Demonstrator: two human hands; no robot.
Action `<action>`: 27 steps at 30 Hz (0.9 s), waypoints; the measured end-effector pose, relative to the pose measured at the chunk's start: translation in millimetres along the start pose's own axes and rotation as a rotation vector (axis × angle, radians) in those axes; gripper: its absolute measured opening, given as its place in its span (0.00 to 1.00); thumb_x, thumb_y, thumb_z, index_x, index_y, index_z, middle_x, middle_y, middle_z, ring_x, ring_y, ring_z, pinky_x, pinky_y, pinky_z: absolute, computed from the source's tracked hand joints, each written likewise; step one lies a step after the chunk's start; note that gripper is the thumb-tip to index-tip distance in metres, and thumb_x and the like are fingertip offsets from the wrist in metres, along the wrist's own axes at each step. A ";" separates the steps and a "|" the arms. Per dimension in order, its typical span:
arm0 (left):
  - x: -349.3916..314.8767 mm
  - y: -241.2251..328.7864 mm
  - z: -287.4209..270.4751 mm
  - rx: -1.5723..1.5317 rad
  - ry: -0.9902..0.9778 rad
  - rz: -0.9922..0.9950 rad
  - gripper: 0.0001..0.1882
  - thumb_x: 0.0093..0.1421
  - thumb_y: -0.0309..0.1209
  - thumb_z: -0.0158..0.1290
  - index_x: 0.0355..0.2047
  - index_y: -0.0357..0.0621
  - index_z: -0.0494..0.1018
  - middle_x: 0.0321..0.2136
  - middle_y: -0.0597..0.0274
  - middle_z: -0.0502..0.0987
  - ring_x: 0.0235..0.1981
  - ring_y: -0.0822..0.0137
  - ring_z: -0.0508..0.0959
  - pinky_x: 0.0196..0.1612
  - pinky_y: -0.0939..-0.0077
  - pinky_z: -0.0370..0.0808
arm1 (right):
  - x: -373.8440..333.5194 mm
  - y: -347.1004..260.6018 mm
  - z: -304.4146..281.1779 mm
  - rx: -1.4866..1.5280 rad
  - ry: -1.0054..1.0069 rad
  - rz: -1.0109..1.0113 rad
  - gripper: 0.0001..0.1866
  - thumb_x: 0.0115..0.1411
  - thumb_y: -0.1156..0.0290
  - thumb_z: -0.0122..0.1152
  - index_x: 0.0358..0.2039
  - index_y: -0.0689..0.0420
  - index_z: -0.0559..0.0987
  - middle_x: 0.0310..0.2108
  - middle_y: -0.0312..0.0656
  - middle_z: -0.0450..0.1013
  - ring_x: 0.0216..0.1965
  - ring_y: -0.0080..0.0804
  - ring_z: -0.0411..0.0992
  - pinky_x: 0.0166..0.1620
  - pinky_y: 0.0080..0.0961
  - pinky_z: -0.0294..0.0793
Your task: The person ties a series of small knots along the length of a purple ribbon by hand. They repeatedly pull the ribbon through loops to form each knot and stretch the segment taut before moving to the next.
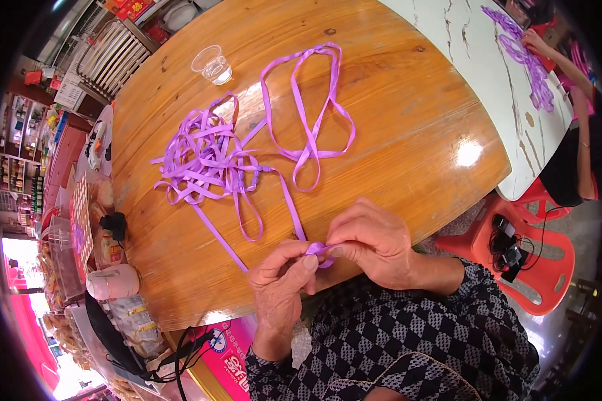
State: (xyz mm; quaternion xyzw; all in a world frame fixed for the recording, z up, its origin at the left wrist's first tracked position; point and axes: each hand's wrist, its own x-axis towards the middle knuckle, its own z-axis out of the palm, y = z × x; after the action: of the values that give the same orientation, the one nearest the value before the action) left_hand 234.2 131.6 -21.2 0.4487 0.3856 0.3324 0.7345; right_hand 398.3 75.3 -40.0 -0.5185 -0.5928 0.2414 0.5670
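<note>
A long purple ribbon (289, 200) runs from a tangled heap of purple ribbon (204, 150) on the wooden table down to my hands at the near edge. My left hand (282, 281) is closed, pinching the ribbon between thumb and forefinger. Close beside it, my right hand (371, 240) also pinches the ribbon, fingers curled. Between the two hands the ribbon is bunched into a small loop or knot; fingers hide its exact form. Another ribbon strand trails from the heap to my left hand. Right of the heap lies a wide loose ribbon loop (301, 100).
A clear plastic cup (213, 65) stands on the wooden table (408, 127) beyond the heap. A marble-patterned table (478, 50) adjoins at right, where another person's hand (536, 43) touches purple ribbon. A red stool (548, 267) holds cables. A pink thermos-like container (114, 281) stands left.
</note>
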 end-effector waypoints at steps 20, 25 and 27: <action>-11.5 16.2 -1.0 0.296 0.125 0.313 0.20 0.63 0.41 0.46 0.37 0.32 0.72 0.23 0.62 0.73 0.22 0.77 0.71 0.23 0.88 0.62 | 7.5 2.1 -22.8 1.170 -0.106 0.682 0.07 0.44 0.83 0.63 0.22 0.63 0.73 0.32 0.46 0.70 0.35 0.28 0.70 0.38 0.20 0.68; -9.1 14.0 -12.4 0.913 0.078 0.569 0.15 0.55 0.34 0.55 0.37 0.35 0.73 0.28 0.58 0.73 0.26 0.69 0.73 0.28 0.79 0.68 | 2.0 6.2 -13.8 0.635 -0.122 0.400 0.07 0.46 0.83 0.62 0.19 0.61 0.71 0.29 0.44 0.70 0.32 0.27 0.69 0.35 0.20 0.67; 3.0 21.8 -6.7 1.066 -0.028 0.674 0.16 0.51 0.33 0.57 0.37 0.35 0.73 0.28 0.56 0.73 0.27 0.66 0.73 0.29 0.78 0.69 | 4.7 6.8 -12.9 0.514 -0.143 0.285 0.08 0.46 0.83 0.62 0.19 0.61 0.71 0.28 0.43 0.70 0.31 0.27 0.68 0.35 0.20 0.67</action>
State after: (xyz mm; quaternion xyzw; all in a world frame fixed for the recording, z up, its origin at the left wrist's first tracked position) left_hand 226.7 145.1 -4.1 0.8542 0.3261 0.3020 0.2699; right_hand 413.5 78.0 -40.9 -0.4175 -0.4720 0.4967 0.5968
